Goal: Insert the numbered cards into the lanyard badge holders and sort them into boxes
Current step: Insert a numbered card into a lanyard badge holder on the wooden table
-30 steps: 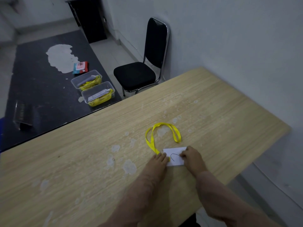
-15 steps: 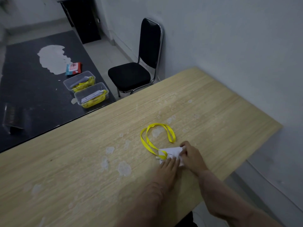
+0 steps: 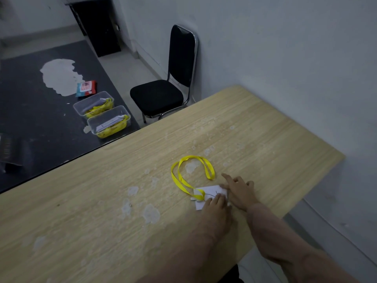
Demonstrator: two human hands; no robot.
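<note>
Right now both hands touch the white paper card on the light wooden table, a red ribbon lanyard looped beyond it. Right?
The colour is wrong: the head view shows a yellow ribbon lanyard. Left hand and right hand do touch the white paper card on the light wooden table.

L hand [image 3: 216, 207] lies flat on white card [image 3: 210, 190], fingers straight, pressing its near edge on the wooden table [image 3: 102, 201]. R hand [image 3: 239, 190] just beside it, fingers spread, index pointing out, touching card's right side. Card shows a thin dark curved mark; can't tell if it's in a holder. Yellow lanyard [image 3: 209, 171] loops on table beyond card, one end crossing card's left corner w/ a small white clip there. Far left, on dark surface [image 3: 30, 119]: 2 clear boxes, near box [image 3: 92, 127] and far box [image 3: 78, 109], both w/ yellow straps inside; red-blue packet [image 3: 86, 88] behind them. Black chair [image 3: 157, 94] by wall.
</note>
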